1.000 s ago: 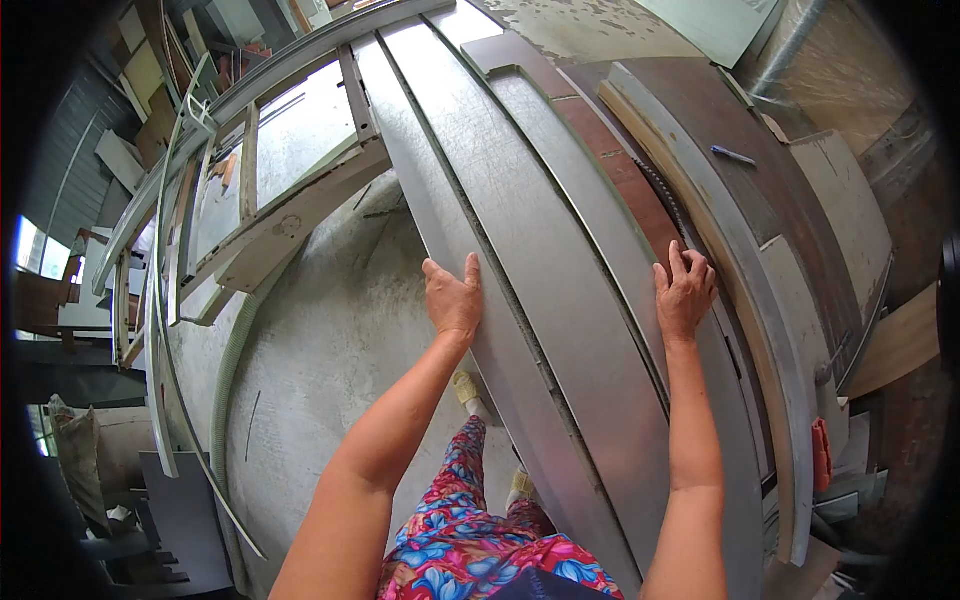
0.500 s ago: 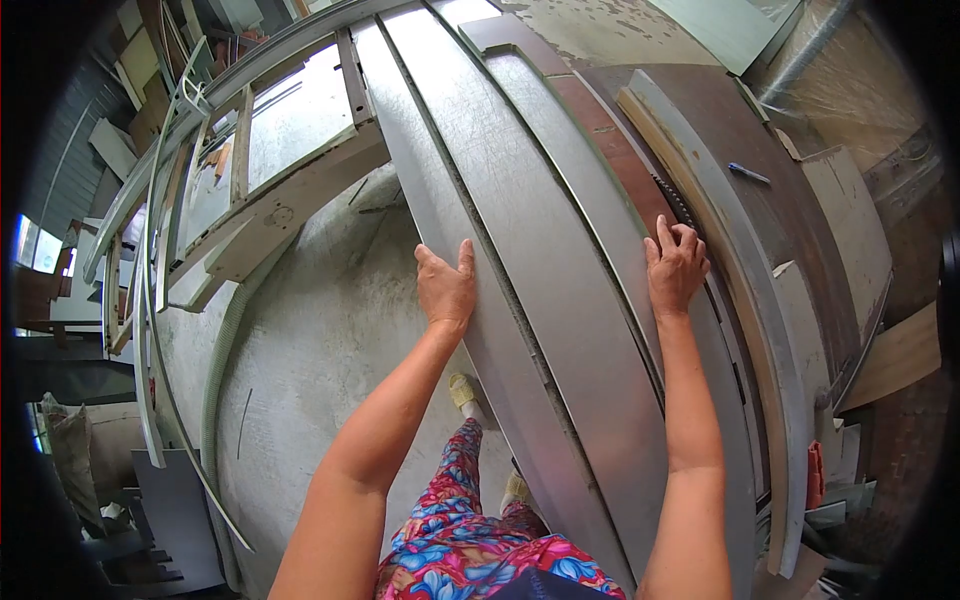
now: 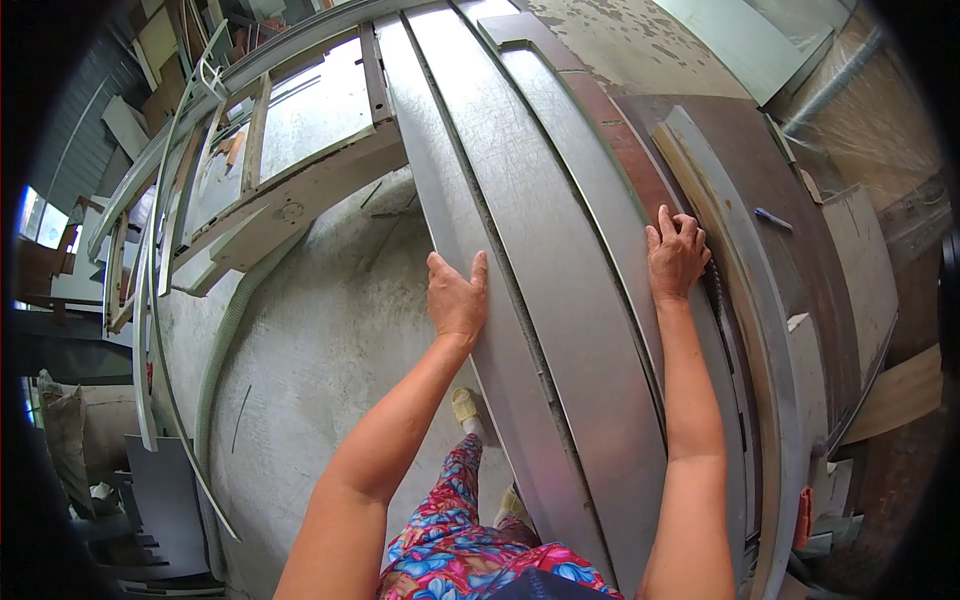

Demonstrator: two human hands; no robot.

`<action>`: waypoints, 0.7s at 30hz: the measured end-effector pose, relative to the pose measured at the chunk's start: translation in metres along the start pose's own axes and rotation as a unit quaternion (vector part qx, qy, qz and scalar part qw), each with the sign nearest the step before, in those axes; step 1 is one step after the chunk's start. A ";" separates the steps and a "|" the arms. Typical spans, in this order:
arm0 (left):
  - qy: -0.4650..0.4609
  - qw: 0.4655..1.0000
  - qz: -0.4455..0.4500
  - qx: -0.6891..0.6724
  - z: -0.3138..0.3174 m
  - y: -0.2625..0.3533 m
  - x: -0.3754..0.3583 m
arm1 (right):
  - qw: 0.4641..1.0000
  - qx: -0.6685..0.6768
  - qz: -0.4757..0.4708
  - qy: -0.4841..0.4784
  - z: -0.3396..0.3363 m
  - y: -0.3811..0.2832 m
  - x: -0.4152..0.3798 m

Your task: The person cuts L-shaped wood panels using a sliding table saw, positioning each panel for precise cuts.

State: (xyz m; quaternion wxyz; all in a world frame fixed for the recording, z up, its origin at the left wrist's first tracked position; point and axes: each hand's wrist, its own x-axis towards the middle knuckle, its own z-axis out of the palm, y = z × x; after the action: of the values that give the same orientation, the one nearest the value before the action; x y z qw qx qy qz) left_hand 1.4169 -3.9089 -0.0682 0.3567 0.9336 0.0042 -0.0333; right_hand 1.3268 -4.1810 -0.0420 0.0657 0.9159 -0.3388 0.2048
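A long grey metal machine bed (image 3: 540,230) with dark lengthwise slots runs from the top of the view down to the bottom right. My left hand (image 3: 458,295) is at its left edge, thumb and fingers spread, with nothing seen in it. Farther right, my right hand (image 3: 677,252) rests near a reddish-brown strip (image 3: 622,155) and a dark ridged strip, its fingers bent and apart. What lies beneath its fingertips is partly hidden. Right of that hand stands a long wooden board (image 3: 715,215) with a grey face.
A blue pen (image 3: 773,218) lies on a brown panel (image 3: 745,150) at the right. On the left are a metal frame (image 3: 290,190) and long curved strips (image 3: 150,300). A green hose (image 3: 222,370) runs along the concrete floor (image 3: 300,370). Sheet offcuts (image 3: 175,510) stand at lower left.
The view has shifted slightly, so the bed and boards appear a little farther right. Both hands keep nearly the same places on the bed, the right one with slightly changed finger bend.
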 end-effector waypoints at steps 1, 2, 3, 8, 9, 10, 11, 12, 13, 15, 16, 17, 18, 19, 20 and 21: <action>-0.002 1.000 -0.002 -0.001 0.000 0.000 0.002 | 1.000 0.001 -0.001 0.001 0.003 -0.003 0.005; -0.005 1.000 -0.003 -0.001 0.001 0.000 0.003 | 1.000 0.003 -0.001 0.002 0.006 -0.006 0.010; -0.009 1.000 -0.005 -0.001 0.001 -0.001 0.004 | 1.000 0.004 0.000 0.002 0.008 -0.009 0.014; 0.018 1.000 0.018 -0.014 0.000 0.002 0.004 | 1.000 0.021 0.013 -0.004 0.018 -0.023 0.036; 0.028 0.999 0.020 -0.015 -0.001 0.004 0.003 | 1.000 0.026 0.014 -0.006 0.021 -0.025 0.040; 0.029 0.999 0.022 -0.014 0.000 0.002 0.004 | 0.999 0.027 0.017 -0.005 0.024 -0.027 0.043; 0.030 0.999 0.024 -0.014 0.002 0.000 0.004 | 0.999 0.029 0.020 -0.003 0.028 -0.028 0.046; 0.030 0.999 0.024 -0.013 0.002 0.000 0.005 | 0.999 0.030 0.023 -0.003 0.032 -0.029 0.049; 0.017 1.000 0.016 -0.016 0.002 0.000 0.006 | 0.999 0.024 0.025 0.005 0.036 -0.031 0.052; -0.011 1.000 0.000 -0.023 0.001 0.001 0.009 | 0.999 0.012 0.029 0.022 0.043 -0.033 0.056; -0.006 1.000 0.004 -0.022 0.001 0.002 0.009 | 0.999 0.016 0.024 0.024 0.049 -0.034 0.058; 0.001 1.000 0.006 -0.022 0.002 0.001 0.009 | 0.999 0.020 0.018 0.026 0.054 -0.033 0.059; 0.010 1.000 0.009 -0.023 0.003 0.002 0.010 | 0.999 0.025 0.010 0.029 0.058 -0.033 0.063; 0.008 1.000 0.013 -0.027 0.005 0.002 0.010 | 0.999 0.033 0.015 0.016 0.059 -0.032 0.067; 0.012 0.999 0.015 -0.031 0.008 0.001 0.011 | 0.999 0.044 0.015 0.002 0.060 -0.032 0.071; 0.021 0.999 0.016 -0.032 0.010 -0.001 0.013 | 0.998 0.061 0.012 -0.011 0.063 -0.035 0.075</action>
State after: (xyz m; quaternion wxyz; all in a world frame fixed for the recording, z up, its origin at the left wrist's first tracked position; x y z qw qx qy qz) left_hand 1.4292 -3.9152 -0.0775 0.3872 0.9220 -0.0023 -0.0078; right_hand 1.4220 -4.2157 -0.0670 0.0038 0.9161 -0.3378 0.2158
